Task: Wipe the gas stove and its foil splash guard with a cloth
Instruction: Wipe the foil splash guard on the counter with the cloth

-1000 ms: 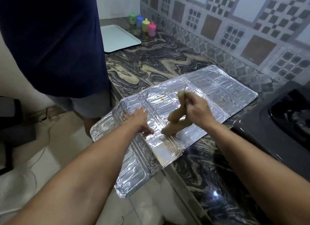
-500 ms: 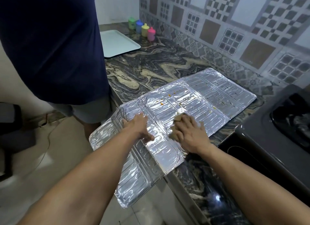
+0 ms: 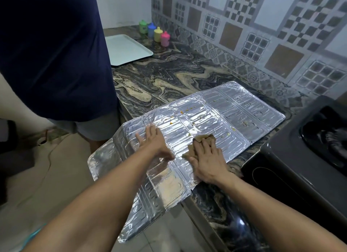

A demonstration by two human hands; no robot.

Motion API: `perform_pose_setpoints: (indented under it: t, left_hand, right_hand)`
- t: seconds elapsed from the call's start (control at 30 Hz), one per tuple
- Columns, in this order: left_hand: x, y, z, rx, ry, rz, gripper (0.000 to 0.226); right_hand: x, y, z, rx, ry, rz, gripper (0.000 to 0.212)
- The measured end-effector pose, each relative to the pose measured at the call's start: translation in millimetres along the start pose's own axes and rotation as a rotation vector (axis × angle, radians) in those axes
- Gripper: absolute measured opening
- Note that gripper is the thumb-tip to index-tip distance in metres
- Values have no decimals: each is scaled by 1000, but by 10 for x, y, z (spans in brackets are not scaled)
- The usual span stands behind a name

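The foil splash guard (image 3: 234, 109) lies unfolded and flat on the marbled counter, its left panel hanging past the counter's edge. Orange and brown specks dot its middle and right panels. My left hand (image 3: 154, 141) rests flat on the foil with fingers spread, holding it down. My right hand (image 3: 208, 158) presses a brown cloth (image 3: 201, 139) flat onto the middle panel with straight fingers; most of the cloth is hidden under the palm. The dark gas stove (image 3: 300, 167) stands at the right, its burner partly out of view.
A person in a dark blue shirt (image 3: 52, 54) stands close at the left by the counter's edge. A pale tray (image 3: 127, 49) and several small coloured containers (image 3: 155, 33) sit at the far end. A tiled wall (image 3: 262, 26) runs behind the counter (image 3: 159, 79).
My right hand brought the lifted, dangling cloth down onto the foil and now presses it flat, sliding slightly right. My left hand stayed pressing the foil.
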State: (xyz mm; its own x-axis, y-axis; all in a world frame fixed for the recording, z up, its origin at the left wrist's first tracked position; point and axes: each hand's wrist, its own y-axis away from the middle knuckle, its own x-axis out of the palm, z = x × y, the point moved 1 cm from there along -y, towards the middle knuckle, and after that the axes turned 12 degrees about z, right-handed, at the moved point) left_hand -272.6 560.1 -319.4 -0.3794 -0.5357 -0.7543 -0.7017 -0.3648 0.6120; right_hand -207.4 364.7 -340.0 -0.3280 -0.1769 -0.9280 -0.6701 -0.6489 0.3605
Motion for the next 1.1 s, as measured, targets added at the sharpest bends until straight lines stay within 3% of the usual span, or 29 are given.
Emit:
perform_pose_setpoints:
  t: [0.13,0.33,0.4,0.47,0.53,0.63,0.7,0.8,1.0,1.1]
  left_hand:
    - [-74,28,4,-38,-6,74,136]
    - [-64,-6,53,-14,-9,57,140]
    - [-44,-13,88,10,4,40,141]
    - [-30,-15,112,20,3,18,142]
    - [-25,-34,124,20,3,8,142]
    - [-10,-22,121,22,4,10,143]
    - [5,-20,132,21,33,15,145]
    - [1,-19,157,15,50,14,147]
    - [19,-55,192,12,48,7,147]
    - [19,-74,207,14,57,9,148]
  right_hand:
    - [27,-120,-98,55,-41,-85,53]
    - [-271,-590,-458,554,-270,-117,55]
    - [-295,-659,-522,613,-314,-119,48]
    - [-262,-653,-441,515,-291,-171,40]
    - [-153,-569,-232,259,-232,-240,35]
    - [-1,-362,171,-86,-120,-188,46]
    - [16,-377,227,-168,-45,-177,49]
    - [-112,-570,7,-109,-52,-221,43]
    - [-367,-1069,-515,356,-234,-170,48]
    - [-341,-1077,-267,205,-210,-216,52]
